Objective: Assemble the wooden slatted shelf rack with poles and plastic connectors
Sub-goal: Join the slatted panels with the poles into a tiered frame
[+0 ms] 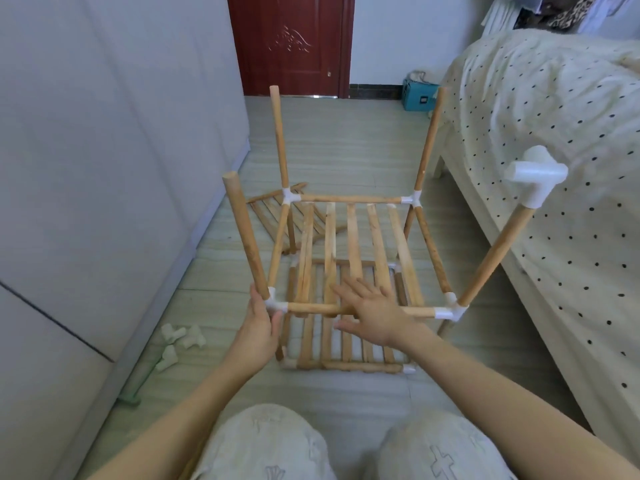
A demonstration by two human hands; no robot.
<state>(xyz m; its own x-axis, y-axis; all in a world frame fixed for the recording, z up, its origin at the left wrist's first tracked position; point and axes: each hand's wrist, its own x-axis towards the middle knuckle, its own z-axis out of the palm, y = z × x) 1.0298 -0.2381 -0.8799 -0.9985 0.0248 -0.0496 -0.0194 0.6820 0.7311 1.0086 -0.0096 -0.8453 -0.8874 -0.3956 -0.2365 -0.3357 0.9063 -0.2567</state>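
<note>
Clearly the left hand (258, 327) cups the rack's corner connector (275, 304) while the right hand (372, 308) hovers spread and empty, so a careless nudge could pop unsecured poles (246, 237) loose.

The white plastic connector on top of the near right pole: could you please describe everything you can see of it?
The white plastic connector is a translucent-white multi-way joint with short tube sockets branching in several directions. One socket is pushed down over the top of the near right pole, which leans outward toward the bed. Its other sockets look open, with no poles in them. Neither of the hands touches it. It is the only upright pole carrying a top connector.
</note>
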